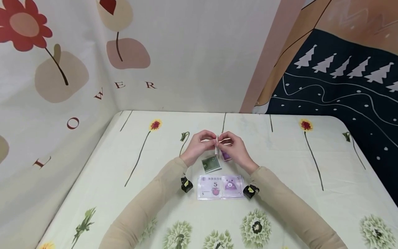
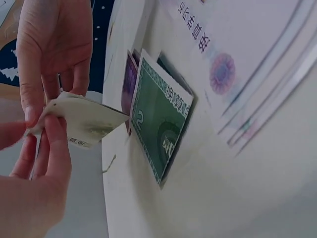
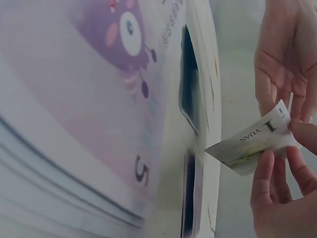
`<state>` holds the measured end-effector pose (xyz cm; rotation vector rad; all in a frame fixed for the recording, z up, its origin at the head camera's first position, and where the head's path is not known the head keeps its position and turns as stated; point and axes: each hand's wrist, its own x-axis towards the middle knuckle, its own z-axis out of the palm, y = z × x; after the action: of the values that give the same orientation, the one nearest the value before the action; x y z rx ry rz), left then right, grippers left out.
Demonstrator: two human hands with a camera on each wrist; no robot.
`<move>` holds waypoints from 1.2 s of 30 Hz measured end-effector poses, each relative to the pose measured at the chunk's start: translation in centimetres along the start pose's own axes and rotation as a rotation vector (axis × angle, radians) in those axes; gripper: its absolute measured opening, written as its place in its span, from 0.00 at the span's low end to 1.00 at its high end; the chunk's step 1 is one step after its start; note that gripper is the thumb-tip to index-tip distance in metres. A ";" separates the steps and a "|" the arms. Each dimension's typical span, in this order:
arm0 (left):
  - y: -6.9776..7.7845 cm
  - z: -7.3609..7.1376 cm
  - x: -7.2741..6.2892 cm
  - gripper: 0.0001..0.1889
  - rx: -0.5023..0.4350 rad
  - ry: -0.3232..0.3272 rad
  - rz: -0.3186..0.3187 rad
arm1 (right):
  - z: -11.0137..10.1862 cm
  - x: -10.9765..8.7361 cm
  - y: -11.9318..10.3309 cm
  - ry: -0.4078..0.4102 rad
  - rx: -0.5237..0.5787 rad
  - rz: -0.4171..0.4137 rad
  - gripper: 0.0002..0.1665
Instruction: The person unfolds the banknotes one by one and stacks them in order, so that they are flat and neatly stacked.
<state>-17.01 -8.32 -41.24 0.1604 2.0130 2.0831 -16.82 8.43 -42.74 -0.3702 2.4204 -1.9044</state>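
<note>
Both hands meet over the middle of the table, pinching a small play banknote between thumbs and fingers. The note [image 3: 262, 141] is bent over and shows "1 YUAN" in the right wrist view; from the head view it is a thin pale strip [image 1: 216, 149]. My left hand [image 1: 199, 146] grips it from the left, and my right hand [image 1: 235, 149] from the right. Just below the hands lies a folded green note [image 1: 211, 164], marked 2 in the left wrist view. A folded purple note [image 1: 226, 156] sits beside it, partly hidden by the right hand.
Nearer to me, between the forearms, lies a stack of flat purple 5 notes [image 1: 221, 187]. The table wears a white flowered cloth [image 1: 124, 204]. Printed fabric [image 1: 199, 69] hangs behind it and at the left.
</note>
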 end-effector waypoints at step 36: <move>-0.5 -1.3 -1.2 0.20 0.292 0.128 0.076 | -4.0 -1.3 1.6 0.110 0.031 0.005 0.12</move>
<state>-16.14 -9.83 -41.68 0.1602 2.4173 1.8730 -16.49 12.92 -43.45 -0.2644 2.4518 -2.0096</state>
